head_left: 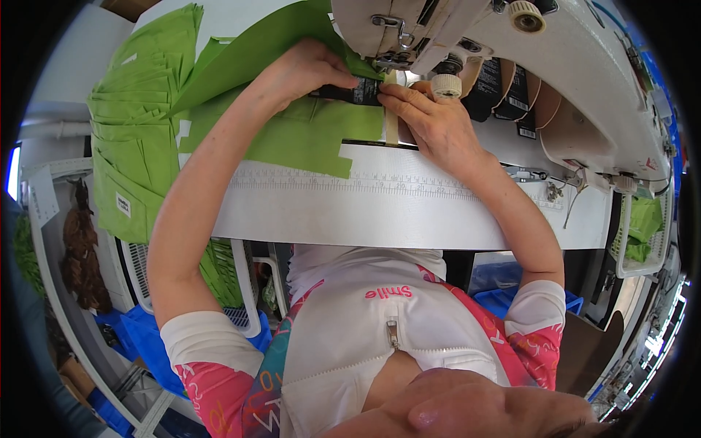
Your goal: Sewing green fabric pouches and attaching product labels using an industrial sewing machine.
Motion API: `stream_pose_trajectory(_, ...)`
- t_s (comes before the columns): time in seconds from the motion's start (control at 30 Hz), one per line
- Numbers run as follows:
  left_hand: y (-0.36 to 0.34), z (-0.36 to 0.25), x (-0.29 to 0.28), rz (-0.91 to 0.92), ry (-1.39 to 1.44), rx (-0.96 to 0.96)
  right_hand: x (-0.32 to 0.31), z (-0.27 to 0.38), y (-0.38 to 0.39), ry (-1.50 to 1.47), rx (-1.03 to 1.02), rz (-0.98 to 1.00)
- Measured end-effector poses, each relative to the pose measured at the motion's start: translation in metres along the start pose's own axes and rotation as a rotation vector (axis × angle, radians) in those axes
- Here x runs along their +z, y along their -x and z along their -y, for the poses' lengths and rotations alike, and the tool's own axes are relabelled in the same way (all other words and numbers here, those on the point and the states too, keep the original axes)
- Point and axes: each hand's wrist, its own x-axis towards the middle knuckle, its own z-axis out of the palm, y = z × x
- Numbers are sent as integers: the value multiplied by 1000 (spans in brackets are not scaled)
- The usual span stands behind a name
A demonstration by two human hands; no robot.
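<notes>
Green fabric [285, 135] lies on the white sewing table, with one flap [255, 55] lifted and folded up behind my left forearm. A black label [365, 91] with pale print rests on the fabric just in front of the needle area of the sewing machine [577, 80]. My left hand [312, 71] is closed, thumb and fingers pinching the label's left part and the fabric edge. My right hand [432, 120] has its fingers together, pressing the label's right end beside the presser foot. The right fingertips are partly hidden under the machine head.
Stacked green fabric pieces [128, 146] hang over the table's left end. Several black labels [504, 91] lie under the machine arm. A ruler strip [307, 181] runs along the table front. White baskets [642, 230] holding green pieces stand at both sides, below the tabletop.
</notes>
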Motion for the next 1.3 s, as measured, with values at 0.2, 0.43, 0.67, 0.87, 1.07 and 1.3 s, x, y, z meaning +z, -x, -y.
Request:
stream_pose_trajectory(0.2,31,-15,-7,-129,-195,109,0,0,-3,13,-15,-3)
stream_pose_trajectory(0.43,69,-38,-12,-947,-1026,611,1,-3,-1,10,-48,-36)
stream_pose_trajectory(0.67,57,-8,10,-617,-1152,650,0,1,-2,-2,-36,-66)
stream_pose_trajectory(0.87,51,-4,15,-548,-982,726,0,0,-1,25,-45,-85)
stream_pose_trajectory(1.07,53,-15,20,-522,-884,786,0,-1,0,30,-56,-90)
stream_pose_trajectory(1.3,54,-12,20,-547,-805,791,0,-1,1,18,-58,-84)
